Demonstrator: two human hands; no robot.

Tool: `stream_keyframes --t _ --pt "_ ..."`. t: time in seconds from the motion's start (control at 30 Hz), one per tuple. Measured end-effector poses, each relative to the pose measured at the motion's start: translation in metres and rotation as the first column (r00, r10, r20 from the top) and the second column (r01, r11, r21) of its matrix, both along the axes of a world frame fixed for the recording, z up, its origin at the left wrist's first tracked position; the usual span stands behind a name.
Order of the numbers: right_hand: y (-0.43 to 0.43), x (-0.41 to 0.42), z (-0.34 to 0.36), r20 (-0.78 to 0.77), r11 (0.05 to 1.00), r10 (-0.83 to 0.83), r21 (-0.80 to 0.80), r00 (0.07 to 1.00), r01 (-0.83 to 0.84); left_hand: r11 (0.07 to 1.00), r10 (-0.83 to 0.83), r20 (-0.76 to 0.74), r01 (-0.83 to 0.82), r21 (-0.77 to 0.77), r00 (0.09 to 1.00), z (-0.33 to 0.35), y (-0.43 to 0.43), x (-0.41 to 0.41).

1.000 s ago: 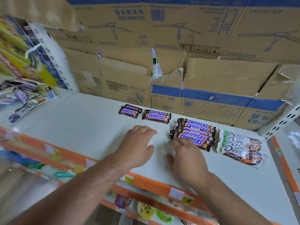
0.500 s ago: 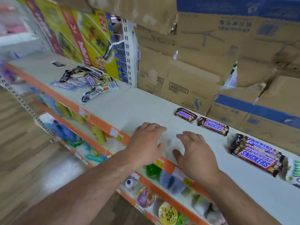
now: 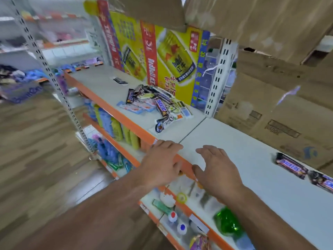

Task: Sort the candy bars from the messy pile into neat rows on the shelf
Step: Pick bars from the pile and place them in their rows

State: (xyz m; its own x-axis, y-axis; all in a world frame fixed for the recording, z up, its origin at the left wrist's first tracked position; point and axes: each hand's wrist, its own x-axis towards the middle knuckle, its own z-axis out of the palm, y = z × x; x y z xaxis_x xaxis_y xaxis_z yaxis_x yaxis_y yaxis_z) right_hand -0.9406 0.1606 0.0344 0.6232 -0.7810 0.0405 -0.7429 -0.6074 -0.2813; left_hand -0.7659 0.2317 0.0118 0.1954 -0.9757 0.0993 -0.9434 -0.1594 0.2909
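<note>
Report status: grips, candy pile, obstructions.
Left grip open, right grip open, both empty. Candy pile ahead on shelf, beyond left grip. Nothing between.

- Left grip, fingers loose and empty, is over the shelf's orange front edge.
- Right grip, just beside it, is spread and empty, just inside that edge.
- Pile of candy bars lies far left, towards the back edge.
- Snickers and second Snickers lie end to end at right, near the boxes.

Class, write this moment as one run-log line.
left hand: open, empty, at front of shelf | right hand: open, empty, over shelf | messy pile: unsorted | Snickers bars: far right
</note>
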Motion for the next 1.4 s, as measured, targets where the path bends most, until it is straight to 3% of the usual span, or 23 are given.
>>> stream_keyframes --t 0.23,0.5,0.77,0.97,1.13,1.23,1.4 --pt "-0.035 0.102 -0.01 -0.028 0.992 0.118 0.042 0.993 -0.116 0.988 0.151 -0.053 -0.152 -0.004 0.987 -0.013 -0.01 0.089" --pt "-0.096 0.221 -0.006 0.015 0.961 0.262 0.085 0.965 -0.262 0.959 0.279 -0.013 -0.278 0.053 0.96 -0.003 -0.046 0.188" --pt "-0.138 0.296 -0.011 0.008 0.958 0.273 0.087 0.962 -0.272 0.962 0.266 -0.029 -0.263 0.072 0.964 -0.012 -0.09 0.265" --pt "-0.158 0.355 -0.026 -0.01 0.982 0.155 0.11 0.988 -0.153 0.988 0.152 -0.06 -0.151 0.018 0.987 -0.02 -0.13 0.331" --pt "-0.171 0.4 -0.037 -0.161 0.996 0.064 0.075 0.985 -0.052 0.996 -0.066 -0.085 0.071 0.059 0.994 -0.031 -0.164 0.394" --pt "-0.174 0.415 -0.036 -0.167 0.995 -0.018 0.091 0.986 0.034 0.978 -0.18 -0.074 0.187 0.097 0.981 -0.036 -0.19 0.423" --pt "-0.176 0.425 -0.037 -0.16 0.98 -0.098 0.156 0.982 0.123 0.93 -0.318 0.063 0.299 0.216 0.946 -0.032 -0.219 0.445"
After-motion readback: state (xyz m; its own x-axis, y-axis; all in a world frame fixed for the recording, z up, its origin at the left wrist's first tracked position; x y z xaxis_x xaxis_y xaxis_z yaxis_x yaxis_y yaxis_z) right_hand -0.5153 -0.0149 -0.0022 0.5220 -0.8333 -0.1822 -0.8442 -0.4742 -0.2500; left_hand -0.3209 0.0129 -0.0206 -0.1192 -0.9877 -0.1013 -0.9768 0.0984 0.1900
